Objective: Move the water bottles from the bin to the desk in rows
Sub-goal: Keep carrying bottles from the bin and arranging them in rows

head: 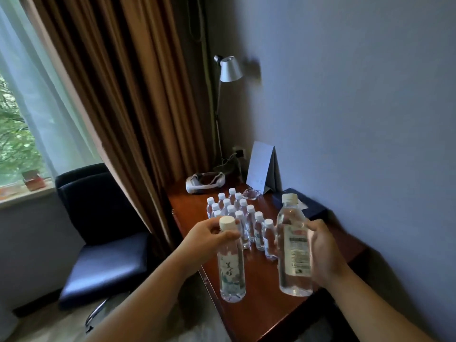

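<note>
Though blurred, brush-script label [228,272] on left hand's [206,239] bottle [231,267].

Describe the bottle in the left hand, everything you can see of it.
The bottle in the left hand is clear plastic, slim, with an off-white screw cap and a pale label bearing dark brush-style characters. It looks full of clear water. It hangs roughly upright, slightly tilted, above the near edge of the wooden desk, not visibly resting on it. The left hand grips it around the neck just under the cap. Nothing else touches it.
</note>
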{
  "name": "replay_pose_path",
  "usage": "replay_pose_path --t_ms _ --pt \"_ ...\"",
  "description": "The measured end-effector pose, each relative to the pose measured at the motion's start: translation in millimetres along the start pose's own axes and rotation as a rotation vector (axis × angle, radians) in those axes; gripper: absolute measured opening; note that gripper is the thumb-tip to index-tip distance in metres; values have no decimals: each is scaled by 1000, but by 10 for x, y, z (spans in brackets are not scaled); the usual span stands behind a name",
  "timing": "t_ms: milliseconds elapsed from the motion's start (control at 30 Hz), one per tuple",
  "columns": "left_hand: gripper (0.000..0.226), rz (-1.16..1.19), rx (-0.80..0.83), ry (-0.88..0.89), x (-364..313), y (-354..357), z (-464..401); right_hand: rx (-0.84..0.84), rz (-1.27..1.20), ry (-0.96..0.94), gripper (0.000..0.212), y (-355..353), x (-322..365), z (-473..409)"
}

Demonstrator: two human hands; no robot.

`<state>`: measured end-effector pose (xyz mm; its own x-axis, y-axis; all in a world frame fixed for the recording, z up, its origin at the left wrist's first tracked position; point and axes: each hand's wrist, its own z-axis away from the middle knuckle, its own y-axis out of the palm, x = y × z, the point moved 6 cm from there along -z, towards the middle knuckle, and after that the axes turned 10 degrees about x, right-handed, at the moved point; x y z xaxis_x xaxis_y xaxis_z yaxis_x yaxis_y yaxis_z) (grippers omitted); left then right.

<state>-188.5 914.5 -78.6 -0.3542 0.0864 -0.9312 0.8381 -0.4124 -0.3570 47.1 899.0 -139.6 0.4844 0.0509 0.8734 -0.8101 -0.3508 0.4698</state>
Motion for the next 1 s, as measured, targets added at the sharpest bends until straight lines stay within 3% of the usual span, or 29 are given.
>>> replay_pose_path --t_ms 167,333,500,667,833,1000 --pt "17 -154 45 35 249 -319 -822 -138 79 14 54 -312 -251 -560" --pt "33 -375 192 89 631 -452 -1756 -336 218 35 43 -569 -555 -1038" --pt "30 -586 451 215 942 -333 -2599 -743 485 87 66 -805 -844 -1219" --pt "25 -693 708 355 1108 -101 -2889 -1045 794 261 55 -772 -987 -1193" --pt "31 -794 826 433 1179 -73 -3063 -1353 1185 629 63 -682 -1014 -1326" --pt "35 -872 862 471 1136 13 -3201 -1353 1224 771 56 -695 -1103 -1366"
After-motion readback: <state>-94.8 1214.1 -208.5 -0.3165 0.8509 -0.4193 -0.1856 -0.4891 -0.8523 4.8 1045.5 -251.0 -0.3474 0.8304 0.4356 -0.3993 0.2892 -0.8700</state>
